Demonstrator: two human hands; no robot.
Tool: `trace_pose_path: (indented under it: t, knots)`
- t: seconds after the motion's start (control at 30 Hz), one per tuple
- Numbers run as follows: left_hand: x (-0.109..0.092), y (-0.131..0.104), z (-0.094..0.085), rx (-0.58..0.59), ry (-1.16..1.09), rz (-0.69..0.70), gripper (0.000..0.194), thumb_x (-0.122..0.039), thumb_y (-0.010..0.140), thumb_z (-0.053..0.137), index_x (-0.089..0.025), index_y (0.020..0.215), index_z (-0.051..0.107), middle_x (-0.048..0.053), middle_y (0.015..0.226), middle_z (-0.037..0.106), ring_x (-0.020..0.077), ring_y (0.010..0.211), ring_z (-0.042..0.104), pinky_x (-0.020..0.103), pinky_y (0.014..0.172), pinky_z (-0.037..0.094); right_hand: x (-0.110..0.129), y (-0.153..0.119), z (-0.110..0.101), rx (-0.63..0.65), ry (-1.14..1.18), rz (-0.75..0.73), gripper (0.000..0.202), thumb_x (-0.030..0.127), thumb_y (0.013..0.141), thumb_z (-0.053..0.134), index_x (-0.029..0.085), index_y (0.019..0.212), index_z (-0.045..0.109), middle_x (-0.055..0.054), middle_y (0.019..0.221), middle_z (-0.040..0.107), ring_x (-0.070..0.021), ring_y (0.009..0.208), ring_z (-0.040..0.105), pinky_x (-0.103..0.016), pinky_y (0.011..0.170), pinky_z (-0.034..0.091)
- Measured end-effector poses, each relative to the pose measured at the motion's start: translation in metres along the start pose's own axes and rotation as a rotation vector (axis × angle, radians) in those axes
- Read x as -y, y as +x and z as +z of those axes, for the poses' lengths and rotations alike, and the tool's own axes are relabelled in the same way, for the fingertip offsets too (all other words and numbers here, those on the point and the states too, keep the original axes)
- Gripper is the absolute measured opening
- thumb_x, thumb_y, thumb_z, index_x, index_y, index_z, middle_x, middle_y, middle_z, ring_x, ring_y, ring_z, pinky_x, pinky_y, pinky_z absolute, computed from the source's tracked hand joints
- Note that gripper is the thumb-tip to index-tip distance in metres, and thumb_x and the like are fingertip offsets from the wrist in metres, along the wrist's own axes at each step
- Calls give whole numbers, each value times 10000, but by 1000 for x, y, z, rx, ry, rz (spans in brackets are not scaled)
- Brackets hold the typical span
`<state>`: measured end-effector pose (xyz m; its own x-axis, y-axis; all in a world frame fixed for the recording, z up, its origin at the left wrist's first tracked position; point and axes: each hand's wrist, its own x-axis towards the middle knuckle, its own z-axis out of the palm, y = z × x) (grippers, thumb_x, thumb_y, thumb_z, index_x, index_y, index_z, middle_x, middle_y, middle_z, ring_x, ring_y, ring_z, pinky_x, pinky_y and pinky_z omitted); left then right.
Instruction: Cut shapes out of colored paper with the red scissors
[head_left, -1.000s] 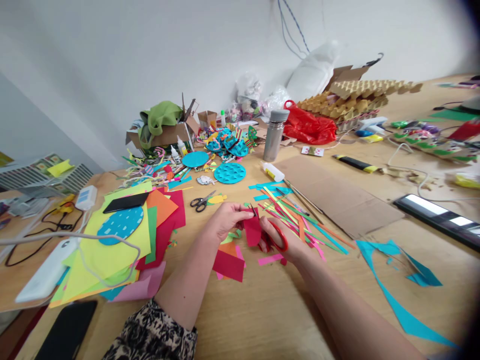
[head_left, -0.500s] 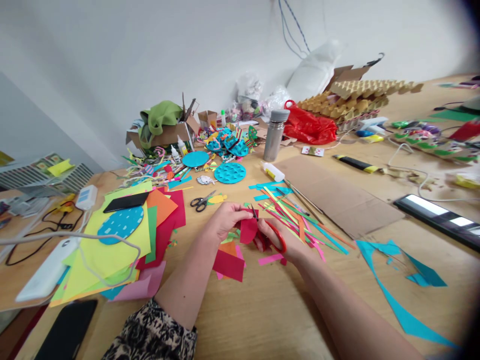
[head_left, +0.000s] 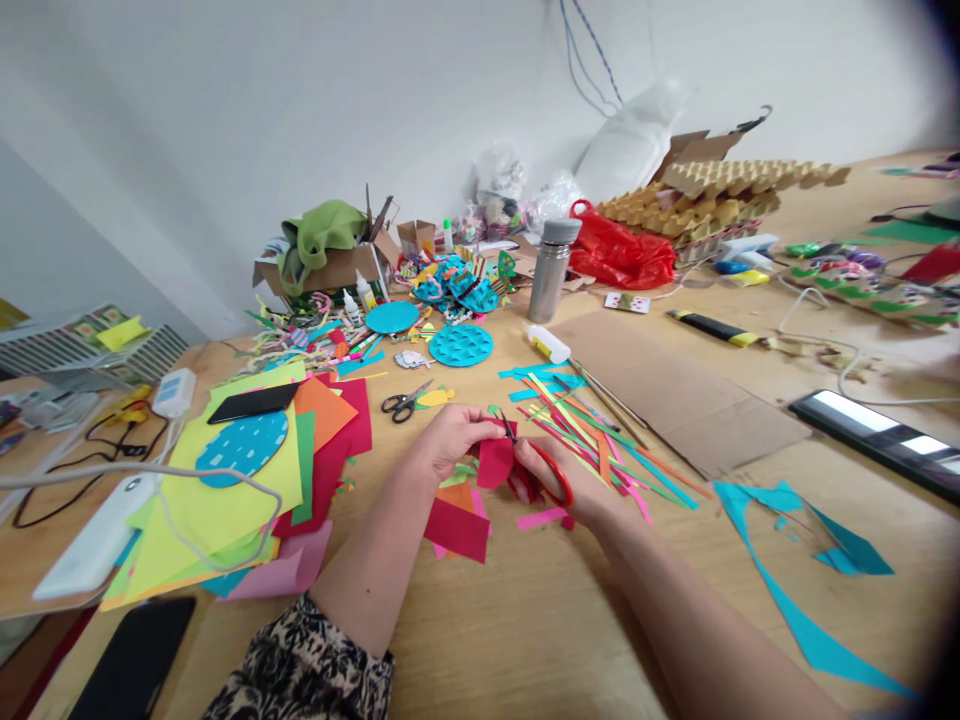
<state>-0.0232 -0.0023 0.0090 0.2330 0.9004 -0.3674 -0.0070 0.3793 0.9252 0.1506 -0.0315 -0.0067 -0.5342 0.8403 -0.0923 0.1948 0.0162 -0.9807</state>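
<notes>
Between thumb and fingers, my left hand (head_left: 454, 440) pinches a small piece of red paper (head_left: 496, 463). My right hand (head_left: 541, 472) is closed round the red handles of a pair of scissors (head_left: 559, 482), whose dark blades point up and away at the upper right edge of that paper. Whether the blades are fully closed is too small to make out. Below my hands lie a red paper rectangle (head_left: 457, 530), orange and pink scraps, and a pink strip (head_left: 541, 518). Many thin coloured paper strips (head_left: 600, 440) spread out just beyond my right hand.
Coloured sheets (head_left: 247, 500) with a black phone (head_left: 253, 403) on them lie at left. Black-handled scissors (head_left: 405, 402), a glue bottle (head_left: 548, 343) and a steel flask (head_left: 553, 270) stand or lie ahead. A cardboard sheet (head_left: 675, 390) and blue offcuts (head_left: 795, 590) are to the right.
Almost nothing differs. The red paper's lower edge has shifted very slightly to the left in my left hand; both hands keep their places and grips.
</notes>
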Motion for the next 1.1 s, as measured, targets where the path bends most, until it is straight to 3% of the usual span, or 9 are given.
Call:
trace_pose_path:
  t: [0.4,1.1]
  knots:
    - [4,4,-2,6,-46,8,179,-235,619,768,-116,739,709,27,635,672,109,543,567,229,561,409,0,1,2,-42,65,34,699,870,766,412,194,611,504,-4,469,517,-108,412,434,-236,401,272]
    - [5,4,-4,31,-29,25,191,-238,608,757,-116,745,703,38,651,690,131,566,599,253,591,430,4,0,1,-27,23,19,721,893,750,389,195,611,506,-22,499,521,-120,443,444,-258,422,282]
